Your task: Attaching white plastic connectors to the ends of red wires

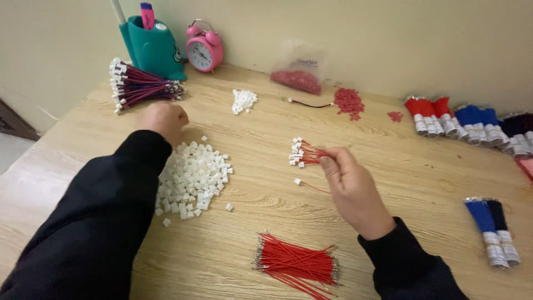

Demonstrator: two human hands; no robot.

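Wires point(308, 153), connector ends apparently leftward.

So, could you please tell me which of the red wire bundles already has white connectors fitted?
The small bunch of red wires pinched in the right hand; the larger red bundle at the near edge shows only bare metal tips.

Two hands working: left hand point(164, 119), right hand point(350, 186) | one pink alarm clock point(205, 49) standing | one teal pen holder point(152, 49) | one heap of white connectors point(191, 178) lying
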